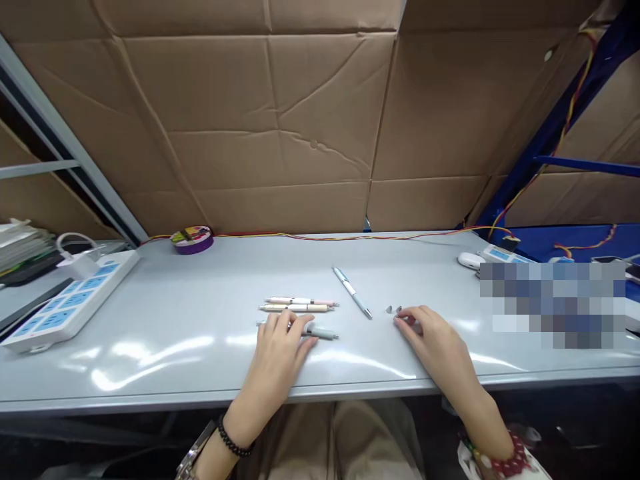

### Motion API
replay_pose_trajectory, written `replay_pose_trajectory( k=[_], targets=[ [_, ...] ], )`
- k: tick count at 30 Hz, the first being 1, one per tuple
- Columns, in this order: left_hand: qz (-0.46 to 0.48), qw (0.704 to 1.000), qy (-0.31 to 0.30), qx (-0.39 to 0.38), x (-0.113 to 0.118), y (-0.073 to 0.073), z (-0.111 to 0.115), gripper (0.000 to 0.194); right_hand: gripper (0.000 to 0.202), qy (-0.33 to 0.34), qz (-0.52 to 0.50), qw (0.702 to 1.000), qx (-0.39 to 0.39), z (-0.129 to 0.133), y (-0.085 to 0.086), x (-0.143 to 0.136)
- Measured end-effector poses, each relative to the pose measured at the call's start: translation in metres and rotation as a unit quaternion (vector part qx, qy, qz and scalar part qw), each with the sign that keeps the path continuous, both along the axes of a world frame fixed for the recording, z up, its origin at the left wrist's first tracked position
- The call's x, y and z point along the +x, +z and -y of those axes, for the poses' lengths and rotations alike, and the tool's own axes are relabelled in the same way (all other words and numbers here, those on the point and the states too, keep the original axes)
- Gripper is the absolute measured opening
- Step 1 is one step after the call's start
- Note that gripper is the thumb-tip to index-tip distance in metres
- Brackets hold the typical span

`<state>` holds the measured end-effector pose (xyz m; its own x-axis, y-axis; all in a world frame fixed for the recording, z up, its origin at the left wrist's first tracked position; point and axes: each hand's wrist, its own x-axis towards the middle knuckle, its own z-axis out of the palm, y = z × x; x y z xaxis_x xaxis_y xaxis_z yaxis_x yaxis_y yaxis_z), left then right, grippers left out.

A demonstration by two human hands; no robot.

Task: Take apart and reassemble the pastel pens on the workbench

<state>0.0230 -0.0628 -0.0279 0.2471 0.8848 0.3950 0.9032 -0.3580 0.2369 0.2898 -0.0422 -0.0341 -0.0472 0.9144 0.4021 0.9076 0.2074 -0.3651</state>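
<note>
- Creased brown cardboard (320,107) covers the wall behind the worktop.
- The glossy pale grey worktop (210,273) carries bright, streaky light reflections near its front edge.
- A grey metal post (75,127) slants at the left; a blue metal frame (550,127) slants at the right.
- Below the front edge, the area is dark.

glossy, smooth grey tabletop (200,300); matt brown cardboard (225,87)

We count four pens (353,292) (three together, one apart), at least two small pieces (389,309), one purple roll (194,245), two power strips (75,300)
</note>
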Motion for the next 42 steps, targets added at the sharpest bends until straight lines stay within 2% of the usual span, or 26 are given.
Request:
replay_pose_trajectory(
  k=[4,7,11,14,16,19,23,30,35,42],
  targets=[
    [0.032,0.999,-0.02,-0.015,0.001,-0.001,-0.001,0.01,0.019,0.008,-0.001,1.0,0.01,-0.001,-0.003,0.0],
    [0.03,0.999,-0.019,0.017,0.001,0.0,-0.001,0.011,0.019,0.022,0.003,1.0,0.017,-0.003,-0.004,0.001],
    [0.049,0.996,-0.048,0.049,-0.001,0.003,0.001,0.013,0.017,0.048,-0.096,0.994,0.02,0.001,0.0,-0.003],
    [0.095,0.989,-0.113,0.02,-0.003,0.006,0.003,0.013,0.016,0.092,-0.216,0.972,0.021,0.011,0.007,-0.015],
    [0.108,0.982,-0.153,0.014,-0.003,0.007,0.005,0.016,0.014,0.142,-0.275,0.951,-0.013,0.019,0.011,-0.025],
    [0.101,0.98,-0.17,0.029,-0.002,0.007,0.006,0.019,0.013,0.212,-0.316,0.921,-0.079,0.027,0.011,-0.037],
    [0.086,0.978,-0.185,0.047,0.0,0.006,0.005,0.018,0.013,0.236,-0.303,0.915,-0.125,0.027,0.009,-0.044],
    [0.08,0.972,-0.203,0.093,0.001,0.005,0.005,0.013,0.011,0.253,-0.29,0.917,-0.109,0.026,0.01,-0.046],
    [0.089,0.97,-0.213,0.071,0.001,0.003,0.005,0.012,0.01,0.25,-0.286,0.921,-0.087,0.027,0.01,-0.048],
    [0.065,0.969,-0.231,0.057,-0.001,-0.001,0.007,0.014,0.011,0.254,-0.262,0.926,-0.098,0.028,0.01,-0.049]
  ],
)
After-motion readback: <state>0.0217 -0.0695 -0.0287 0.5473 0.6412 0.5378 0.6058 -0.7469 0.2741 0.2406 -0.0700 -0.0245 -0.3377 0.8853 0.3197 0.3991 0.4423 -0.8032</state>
